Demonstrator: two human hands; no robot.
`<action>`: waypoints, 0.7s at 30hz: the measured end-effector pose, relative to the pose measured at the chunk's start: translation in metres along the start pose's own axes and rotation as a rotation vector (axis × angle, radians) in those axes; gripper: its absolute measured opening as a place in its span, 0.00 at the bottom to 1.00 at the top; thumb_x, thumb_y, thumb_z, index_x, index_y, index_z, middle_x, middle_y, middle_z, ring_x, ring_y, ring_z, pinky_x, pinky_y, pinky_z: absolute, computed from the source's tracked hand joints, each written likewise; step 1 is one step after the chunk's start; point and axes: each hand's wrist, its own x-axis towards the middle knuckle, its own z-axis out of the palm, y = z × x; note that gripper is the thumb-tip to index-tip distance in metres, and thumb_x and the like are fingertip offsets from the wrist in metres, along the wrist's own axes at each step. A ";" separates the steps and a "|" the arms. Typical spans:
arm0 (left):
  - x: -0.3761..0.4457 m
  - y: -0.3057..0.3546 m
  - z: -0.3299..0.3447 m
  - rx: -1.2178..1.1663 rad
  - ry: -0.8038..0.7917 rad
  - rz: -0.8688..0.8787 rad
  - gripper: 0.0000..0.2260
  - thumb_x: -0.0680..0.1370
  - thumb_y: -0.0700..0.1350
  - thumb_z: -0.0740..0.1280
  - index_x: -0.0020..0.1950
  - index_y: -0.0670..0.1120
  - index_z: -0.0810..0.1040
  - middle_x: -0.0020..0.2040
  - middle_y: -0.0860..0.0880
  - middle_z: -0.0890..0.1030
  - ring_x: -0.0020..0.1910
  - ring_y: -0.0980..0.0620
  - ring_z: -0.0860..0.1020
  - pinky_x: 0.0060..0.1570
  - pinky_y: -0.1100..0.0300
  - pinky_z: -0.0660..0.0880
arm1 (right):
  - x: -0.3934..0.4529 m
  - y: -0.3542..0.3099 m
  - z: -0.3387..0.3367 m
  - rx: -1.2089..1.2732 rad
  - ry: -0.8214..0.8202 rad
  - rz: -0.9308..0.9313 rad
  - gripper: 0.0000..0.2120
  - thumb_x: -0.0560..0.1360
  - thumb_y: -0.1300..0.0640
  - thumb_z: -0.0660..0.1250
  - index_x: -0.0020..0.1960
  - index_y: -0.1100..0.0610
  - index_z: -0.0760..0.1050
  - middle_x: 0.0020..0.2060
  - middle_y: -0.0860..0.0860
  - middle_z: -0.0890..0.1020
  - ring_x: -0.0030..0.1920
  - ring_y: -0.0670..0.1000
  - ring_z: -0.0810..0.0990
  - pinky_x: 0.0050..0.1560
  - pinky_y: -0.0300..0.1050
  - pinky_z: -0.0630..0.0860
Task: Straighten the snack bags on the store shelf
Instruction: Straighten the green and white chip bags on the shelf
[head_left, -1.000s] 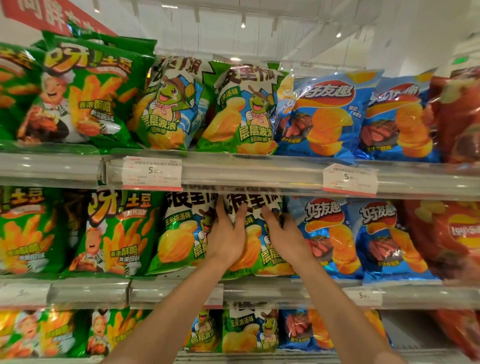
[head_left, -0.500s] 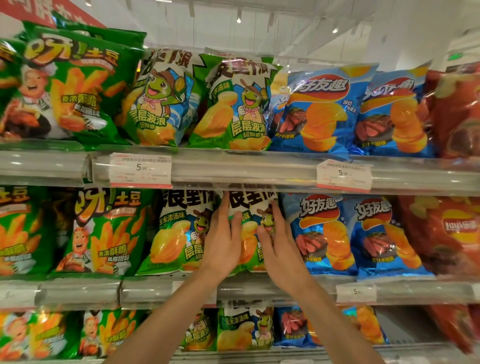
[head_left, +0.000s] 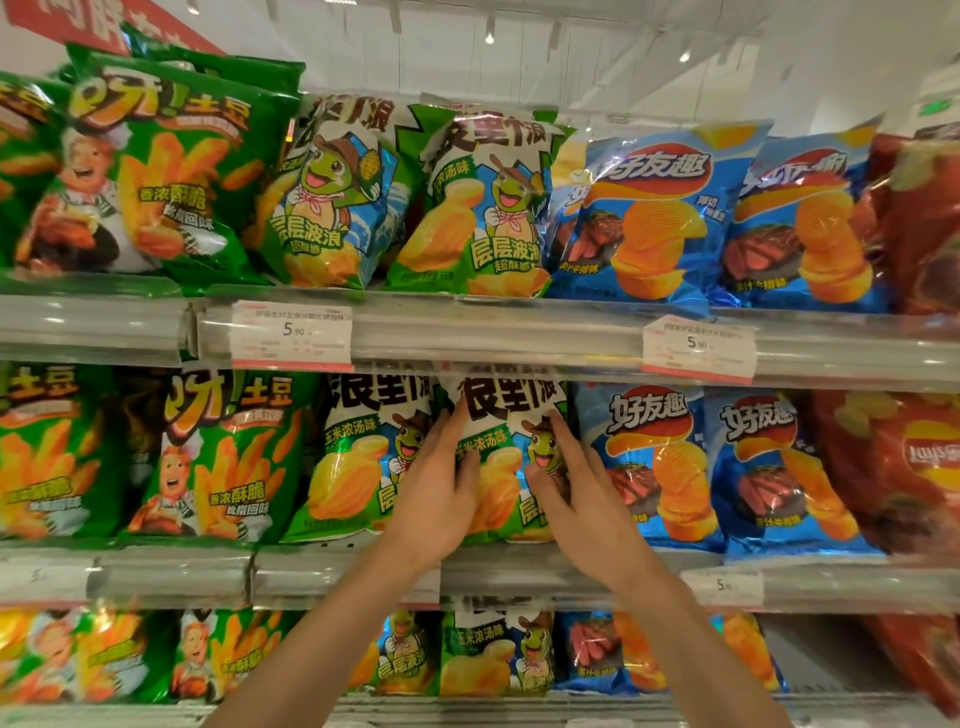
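A green-and-white turtle chip bag (head_left: 501, 415) stands on the middle shelf (head_left: 322, 574), its top tucked under the upper shelf rail. My left hand (head_left: 439, 493) lies flat against its left side, fingers straight and thumb on the front. Against its right side presses my right hand (head_left: 579, 493), fingers also straight and pointing up. A matching turtle bag (head_left: 358, 457) stands just to the left. Blue ridged-chip bags (head_left: 649, 462) stand just to the right.
Green fries bags (head_left: 208, 457) fill the left of the middle shelf and red bags (head_left: 893, 467) the far right. The upper shelf (head_left: 493, 332) carries the same brands and two price tags (head_left: 291, 332). More bags sit on the lower shelf.
The turtle bag between my hands has gone from leaning forward to standing more upright. Both hands have slid a little higher along its sides.
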 end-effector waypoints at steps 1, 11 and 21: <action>-0.004 -0.001 -0.003 -0.003 -0.003 -0.006 0.27 0.84 0.44 0.60 0.81 0.55 0.56 0.80 0.52 0.61 0.79 0.53 0.58 0.77 0.52 0.59 | -0.001 0.001 -0.005 0.019 -0.027 0.005 0.31 0.81 0.41 0.59 0.79 0.37 0.48 0.73 0.46 0.65 0.73 0.48 0.66 0.70 0.47 0.67; -0.060 0.006 -0.035 -0.155 0.150 -0.169 0.14 0.81 0.46 0.66 0.67 0.55 0.74 0.56 0.60 0.80 0.53 0.65 0.78 0.47 0.71 0.75 | -0.048 0.018 -0.032 0.241 0.050 0.091 0.10 0.79 0.49 0.65 0.59 0.43 0.77 0.55 0.38 0.79 0.54 0.34 0.77 0.52 0.36 0.76; -0.093 -0.015 -0.061 -0.238 0.243 -0.229 0.12 0.82 0.45 0.66 0.64 0.56 0.76 0.50 0.57 0.84 0.52 0.58 0.82 0.52 0.57 0.78 | -0.074 0.005 -0.018 0.268 0.099 0.201 0.07 0.78 0.47 0.65 0.54 0.43 0.80 0.46 0.34 0.83 0.49 0.37 0.80 0.48 0.39 0.74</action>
